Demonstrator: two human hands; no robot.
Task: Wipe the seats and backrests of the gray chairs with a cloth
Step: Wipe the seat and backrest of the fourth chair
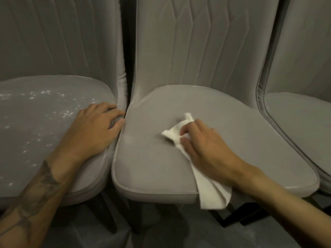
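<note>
Right hand (202,145) grips white cloth (174,132), pressing it on middle seat (152,158); cloth's loose end hangs over the front edge. Left hand (96,122) lies flat on left seat (35,131), fingers relaxed, holding nothing. Middle seat looks mostly clean. Left seat shows white specks (66,114), so unwiped. Middle backrest (197,42): can't tell, probably left to do

Matt gray fabric chairs (161,167) w/ smooth piping; soft white cloth (207,190); left seat (35,122) white-speckled.

Dim, soft, perhaps slightly blurred
</note>
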